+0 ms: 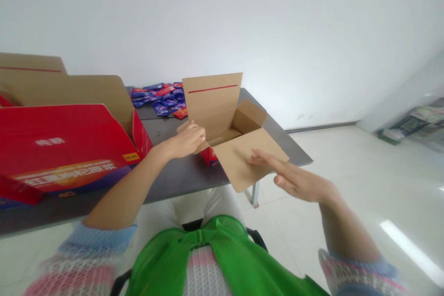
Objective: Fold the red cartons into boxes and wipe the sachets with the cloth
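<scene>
A cardboard box (pixel 214 156), red outside and brown inside, stands open on the table before me. Its tall back flap (pixel 213 101), marked by a red strip, is upright, while the wide front flap (pixel 243 159) slants out toward me over the table edge. My left hand (pixel 189 140) is closed with curled fingers at the box's left side flap (pixel 203 147), partly covering it. Above the front flap, my right hand (pixel 294 176) has its fingers stretched out flat; whether the fingertips touch the cardboard is hard to tell. The right side flap (pixel 253 112) leans outward.
Large red printed cartons (pixel 76 143) with open tops fill the table's left side. Several blue and red packets (pixel 161 97) lie piled at the back by the white wall. The dark table (pixel 173 175) ends to the right of the box. Shelving (pixel 416 122) stands far right.
</scene>
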Available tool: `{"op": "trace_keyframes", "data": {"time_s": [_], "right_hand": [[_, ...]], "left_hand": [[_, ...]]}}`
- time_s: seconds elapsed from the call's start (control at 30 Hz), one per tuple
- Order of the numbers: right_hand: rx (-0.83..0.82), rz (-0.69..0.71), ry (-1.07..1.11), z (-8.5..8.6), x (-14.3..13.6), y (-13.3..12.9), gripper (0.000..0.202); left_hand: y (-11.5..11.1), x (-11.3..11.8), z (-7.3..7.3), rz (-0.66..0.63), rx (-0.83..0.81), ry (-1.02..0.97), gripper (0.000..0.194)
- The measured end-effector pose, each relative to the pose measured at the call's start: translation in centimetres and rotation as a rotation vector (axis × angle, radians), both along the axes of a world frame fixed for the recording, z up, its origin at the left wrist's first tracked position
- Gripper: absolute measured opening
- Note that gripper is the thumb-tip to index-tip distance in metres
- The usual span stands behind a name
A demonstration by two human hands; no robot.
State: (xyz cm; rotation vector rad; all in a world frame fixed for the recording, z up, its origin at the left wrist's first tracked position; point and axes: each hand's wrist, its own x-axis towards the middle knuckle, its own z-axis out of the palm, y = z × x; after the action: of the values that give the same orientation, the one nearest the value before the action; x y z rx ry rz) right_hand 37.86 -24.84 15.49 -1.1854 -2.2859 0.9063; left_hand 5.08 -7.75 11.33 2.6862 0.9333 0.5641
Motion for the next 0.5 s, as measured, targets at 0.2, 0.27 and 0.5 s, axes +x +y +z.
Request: {"op": "trace_keyframes", "data": {"time_s": [0.2,0.27,0.5], "right_hand": [[0.171,0.027,-0.334,-9.3,-1.7,2.3,0.064],[0.180,0.018,-0.380,-10.2,-1.7,3.6,0.066],[-0.027,0.118,-0.229,-2.1,-1.1,7.5,0.061]], "left_hand": [[1.0,-0.3,-0.1,-0.062,-0.162,-0.022,0.023],[0.9,-0.5,0.3,-0.053,-0.200,0.002,0.023],[-2.2,0.2,2.0,0.029,-0.286,0.078,0.027]]}}
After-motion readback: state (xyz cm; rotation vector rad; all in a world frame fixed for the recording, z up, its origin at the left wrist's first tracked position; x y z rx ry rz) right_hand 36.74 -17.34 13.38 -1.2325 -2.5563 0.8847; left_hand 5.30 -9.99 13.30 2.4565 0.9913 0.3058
